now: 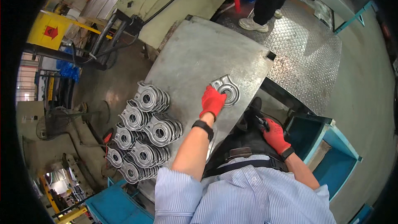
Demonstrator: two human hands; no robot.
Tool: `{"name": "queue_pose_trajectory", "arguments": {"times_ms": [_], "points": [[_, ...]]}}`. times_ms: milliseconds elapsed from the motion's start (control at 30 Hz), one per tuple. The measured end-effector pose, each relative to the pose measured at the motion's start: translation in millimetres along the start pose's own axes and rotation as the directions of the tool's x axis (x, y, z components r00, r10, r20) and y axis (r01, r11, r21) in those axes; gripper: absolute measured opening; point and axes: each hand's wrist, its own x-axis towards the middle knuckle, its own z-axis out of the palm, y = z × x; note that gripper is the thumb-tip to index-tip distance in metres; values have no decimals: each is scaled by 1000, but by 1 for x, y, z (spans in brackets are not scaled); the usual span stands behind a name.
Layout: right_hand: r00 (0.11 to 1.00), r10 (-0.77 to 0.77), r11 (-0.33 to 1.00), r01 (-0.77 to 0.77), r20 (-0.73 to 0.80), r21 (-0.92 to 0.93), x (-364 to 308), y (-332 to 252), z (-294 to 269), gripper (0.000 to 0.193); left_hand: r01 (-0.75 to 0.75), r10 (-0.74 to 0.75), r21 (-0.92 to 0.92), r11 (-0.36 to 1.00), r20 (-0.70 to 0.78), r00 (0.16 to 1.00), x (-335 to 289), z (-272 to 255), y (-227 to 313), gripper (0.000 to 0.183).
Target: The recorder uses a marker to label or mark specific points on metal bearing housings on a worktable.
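Observation:
A stamped metal bracket with a round hole lies on the grey metal table. My left hand, in a red glove, is closed on its near left side, the fingers reaching to the hole. Down by my right thigh, my right hand, also gloved in red, is closed around a small dark handheld tool; its exact kind is hard to make out. Several stacks of similar brackets stand on edge, nested together, along the table's left side.
A blue metal bin stands at my right, and another blue surface at lower left. Beyond the table's right edge is a tread-plate platform, where a person stands. Machine arms and a yellow sign are at far left.

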Motion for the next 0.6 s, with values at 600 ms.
{"name": "queue_pose_trajectory", "arguments": {"times_ms": [600], "points": [[966, -126, 977, 161, 224, -142, 22, -11, 37, 43, 311, -302, -93, 946, 103, 948, -78, 22, -13, 69]]}}
